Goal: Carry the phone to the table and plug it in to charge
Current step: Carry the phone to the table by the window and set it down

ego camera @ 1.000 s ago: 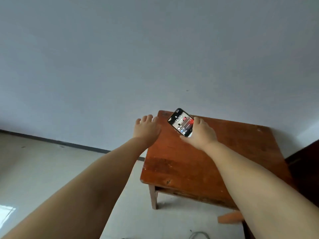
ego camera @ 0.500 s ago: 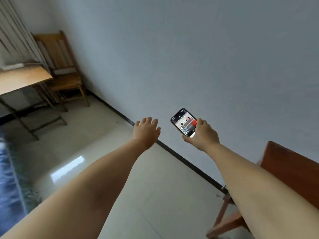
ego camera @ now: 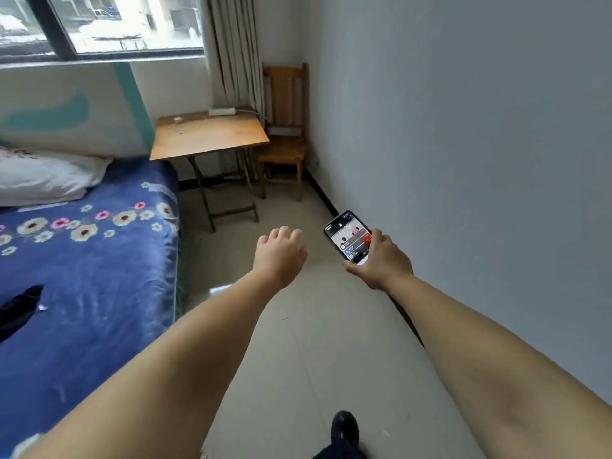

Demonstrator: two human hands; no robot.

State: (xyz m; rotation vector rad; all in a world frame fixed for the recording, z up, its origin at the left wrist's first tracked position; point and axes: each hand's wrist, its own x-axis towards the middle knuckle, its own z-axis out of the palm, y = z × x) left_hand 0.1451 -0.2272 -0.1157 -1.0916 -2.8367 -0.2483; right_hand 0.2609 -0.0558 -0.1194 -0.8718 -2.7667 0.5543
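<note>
My right hand is wrapped around the lower end of the phone, thumb over the right edge of the lit screen and the other fingers hidden behind the case. The phone is held out in front of me, tilted back, its top pointing toward the far left, over the floor and close to the grey wall on the right. My left hand hangs just left of it, palm down, fingers loosely curled and apart, holding nothing and not touching the phone.

Beyond the hands, at the far end of the room, stands the wooden table. On its top I see a white charging cable lying loose near the far left corner, and a white power strip along the far edge under the curtain. I cannot tell whether the cable is plugged into the strip. Just right of the table, in the corner, is a wooden chair.

To the left is a bed with a blue flowered cover, a white pillow at its far end and a dark item on its near left part. A window runs above it. At the bottom edge, a dark shoe is on the floor.
</note>
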